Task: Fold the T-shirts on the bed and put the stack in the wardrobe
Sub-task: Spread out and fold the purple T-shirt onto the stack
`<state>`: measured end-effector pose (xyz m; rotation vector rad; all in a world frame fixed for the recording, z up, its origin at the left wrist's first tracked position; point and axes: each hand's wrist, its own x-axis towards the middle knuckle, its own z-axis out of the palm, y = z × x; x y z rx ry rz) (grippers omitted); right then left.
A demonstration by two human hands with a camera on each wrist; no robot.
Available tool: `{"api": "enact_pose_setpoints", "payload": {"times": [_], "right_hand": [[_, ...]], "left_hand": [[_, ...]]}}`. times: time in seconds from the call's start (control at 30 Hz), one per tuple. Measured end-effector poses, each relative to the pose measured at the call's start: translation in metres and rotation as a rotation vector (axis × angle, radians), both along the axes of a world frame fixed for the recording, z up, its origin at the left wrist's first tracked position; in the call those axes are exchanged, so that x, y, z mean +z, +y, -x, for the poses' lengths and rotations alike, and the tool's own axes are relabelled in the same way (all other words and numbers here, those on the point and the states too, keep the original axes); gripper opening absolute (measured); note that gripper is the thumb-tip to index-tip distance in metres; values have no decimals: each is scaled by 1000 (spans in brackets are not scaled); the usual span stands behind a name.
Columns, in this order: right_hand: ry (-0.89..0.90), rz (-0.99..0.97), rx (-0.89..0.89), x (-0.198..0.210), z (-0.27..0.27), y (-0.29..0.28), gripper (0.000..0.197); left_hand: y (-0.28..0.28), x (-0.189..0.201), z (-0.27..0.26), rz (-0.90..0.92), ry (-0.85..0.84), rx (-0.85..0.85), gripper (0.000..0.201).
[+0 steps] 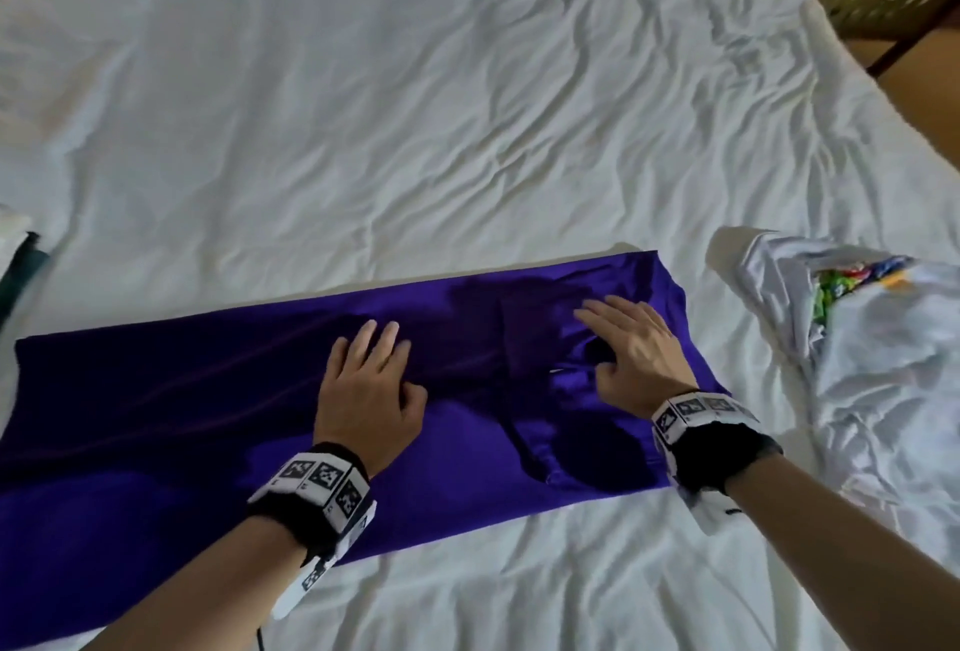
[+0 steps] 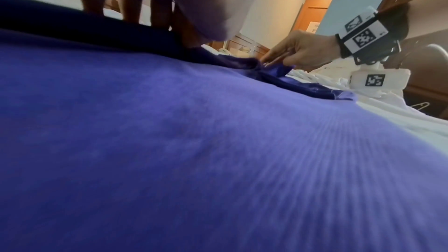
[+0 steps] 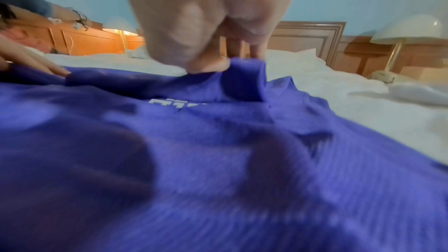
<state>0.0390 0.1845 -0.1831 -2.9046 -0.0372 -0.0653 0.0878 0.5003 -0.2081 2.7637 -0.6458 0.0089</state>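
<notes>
**Pinched fold, flat palm: purple shirt mid-fold near the bed's front edge**

Pinching a small ridge of cloth between thumb and fingers, the right hand (image 1: 631, 346) holds the collar end of the purple shirt (image 1: 208, 406), while the left hand (image 1: 369, 380) lies flat on the middle of the same shirt, fingers straight and spread, gripping nothing. The flat palm likely serves as an anchor: it pins the layers already laid over so the right hand can tug or tuck its end without dragging the whole strip askew.

The shirt lies as a long narrow band along the front edge of the bed (image 1: 415, 105), its sides apparently already turned in; a crosswise fold looks like the next step. Near the bed's right edge a crumpled white shirt (image 1: 883, 364) with a coloured print waits unfolded, well apart from the purple one. No finished stack is clearly in view.

From the head view, the right hand could pass for merely resting on the cloth. The right wrist view settles it: thumb and fingertips (image 3: 211, 64) nip a raised flap, just beyond a patch of white lettering (image 3: 177, 102) that the head view barely shows. The left wrist view confirms the left fingers (image 2: 130, 5) stand straight on the fabric, and it catches the right hand at its pinch from the side.
</notes>
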Motion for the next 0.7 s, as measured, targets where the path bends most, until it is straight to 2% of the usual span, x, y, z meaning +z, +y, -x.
{"api": "enact_pose_setpoints", "payload": {"times": [0.07,0.17,0.2,0.27,0.33,0.37,0.43,0.53,0.6,0.7], "right_hand": [[79,-24,-91,3,-5,9,80],[214,52,-140,-12,-19,26,75],[272,69,-203,-21,-21,27,71],[399,21,-451,-32,-22,27,71],[387,-38,-637,-32,-21,40,76],[339,-59,-664,-28,-19,54,77],[249,-109,-632,-17,-13,93,78],[196,-153,-467,-13,23,182,78],[213,-176,-358,-18,55,258,78],[329,-270,-223,-27,82,368,86]], "left_hand": [[-18,1,3,6,37,-24,65],[-38,-6,8,-47,151,-81,71],[-40,-10,9,-82,197,-83,73],[-37,-16,11,-153,263,-74,73],[-25,-17,10,-205,277,-64,72],[-17,-15,9,-210,289,-45,71],[9,-10,5,-203,313,6,68],[75,-6,-7,-248,359,73,65],[135,-5,-15,-343,367,120,66],[222,1,-28,-485,373,214,71]]}}
